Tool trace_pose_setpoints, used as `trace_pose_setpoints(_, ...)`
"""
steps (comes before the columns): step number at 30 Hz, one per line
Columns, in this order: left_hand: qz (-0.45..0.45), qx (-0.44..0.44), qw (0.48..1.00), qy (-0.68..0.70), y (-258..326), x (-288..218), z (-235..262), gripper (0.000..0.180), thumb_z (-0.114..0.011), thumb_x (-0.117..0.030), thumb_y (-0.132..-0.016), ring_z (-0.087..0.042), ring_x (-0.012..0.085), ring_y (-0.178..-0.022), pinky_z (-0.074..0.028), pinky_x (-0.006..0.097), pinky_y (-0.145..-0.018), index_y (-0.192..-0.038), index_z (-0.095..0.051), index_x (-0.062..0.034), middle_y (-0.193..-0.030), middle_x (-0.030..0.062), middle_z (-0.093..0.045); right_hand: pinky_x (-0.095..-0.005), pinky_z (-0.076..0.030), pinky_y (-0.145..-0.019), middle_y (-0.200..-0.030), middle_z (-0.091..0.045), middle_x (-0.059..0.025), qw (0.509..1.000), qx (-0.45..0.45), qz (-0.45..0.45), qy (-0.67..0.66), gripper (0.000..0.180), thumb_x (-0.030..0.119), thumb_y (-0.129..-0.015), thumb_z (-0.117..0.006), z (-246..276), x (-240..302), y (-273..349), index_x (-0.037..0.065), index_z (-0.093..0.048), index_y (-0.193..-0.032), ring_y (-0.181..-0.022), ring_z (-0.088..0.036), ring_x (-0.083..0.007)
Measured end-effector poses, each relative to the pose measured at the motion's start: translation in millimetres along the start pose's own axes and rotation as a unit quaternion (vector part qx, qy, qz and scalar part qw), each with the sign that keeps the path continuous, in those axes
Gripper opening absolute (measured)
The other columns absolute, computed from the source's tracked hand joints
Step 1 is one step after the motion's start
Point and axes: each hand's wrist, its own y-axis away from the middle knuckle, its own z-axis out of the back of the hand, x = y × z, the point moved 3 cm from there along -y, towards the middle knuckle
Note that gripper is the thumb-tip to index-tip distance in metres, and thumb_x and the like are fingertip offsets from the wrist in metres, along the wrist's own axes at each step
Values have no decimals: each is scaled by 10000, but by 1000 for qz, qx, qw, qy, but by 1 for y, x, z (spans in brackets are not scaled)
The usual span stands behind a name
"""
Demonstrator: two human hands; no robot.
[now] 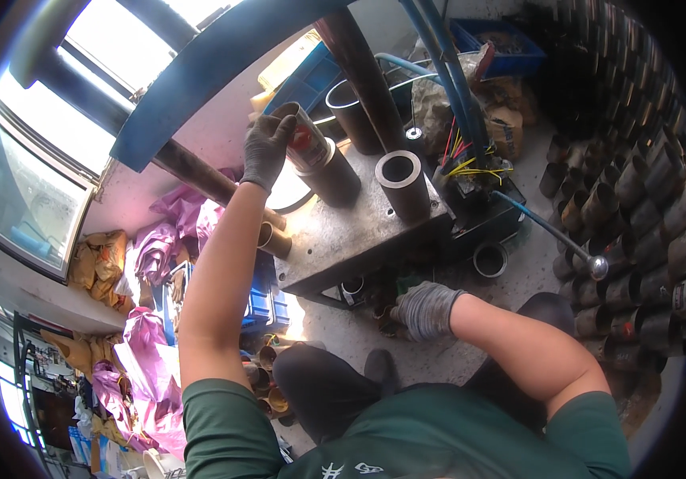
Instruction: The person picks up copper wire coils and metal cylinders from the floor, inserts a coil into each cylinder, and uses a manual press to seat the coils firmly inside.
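tube [308, 142] (red-and-white label) gripped in gloved left hand [267, 148] over the steel block [343, 231]; right hand [425, 310] curled low, grip unclear.

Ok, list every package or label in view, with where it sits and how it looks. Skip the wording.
Labelled can: under the left hand, on a dark tube; white cylinder with a red patch.
Pink plastic bags: left floor, crumpled.
Tan sacks: far left, slumped.
Blue crate: top right, rectangular.
Labelled tube: right edge; grey, with a red-and-white patch.
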Motion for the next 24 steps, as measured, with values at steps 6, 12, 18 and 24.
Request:
trace_pose_setpoints(6,25,62,994,89,-57,-4,-9,379,-719,-297,-1016,-659,266,-1108,-522,372,-994,-1270,-669,-21,-1134,149,-715,-501,-572,-902,-1086,-773,-179,1000,-12,0,5,417,371,-910,-628,-3,-1,-3,86,-763,-1183,-1021,-739,-370)
trace_pose_setpoints(12,66,241,964,96,-79,-25,-36,449,-658,-412,-1043,-701,239,-950,-539,379,-908,-1199,-705,6,-985,143,-747,-499,-564,-916,-1107,-772,-169,1000,-11,-9,11,423,373,-913,-633,-1,-6,3,97,-759,-1208,-1042,-737,-365)
trace_pose_setpoints(18,71,148,987,0,-91,-9,-33,496,-650,-465,-1037,-705,241,-804,-562,384,-781,-1095,-748,19,-849,145,-745,-486,-563,-923,-1120,-773,-156,1000,-6,-17,11,441,405,-913,-639,6,2,-1,117,-756,-1226,-1055,-735,-352)
trace_pose_setpoints(24,13,45,997,63,-85,-29,-25,380,-697,-407,-983,-728,309,-816,-551,427,-805,-942,-737,-32,-882,155,-757,-482,-552,-950,-1148,-761,-166,999,-24,-20,-13,467,470,-938,-635,17,-3,10,115,-754,-1218,-1090,-720,-357)
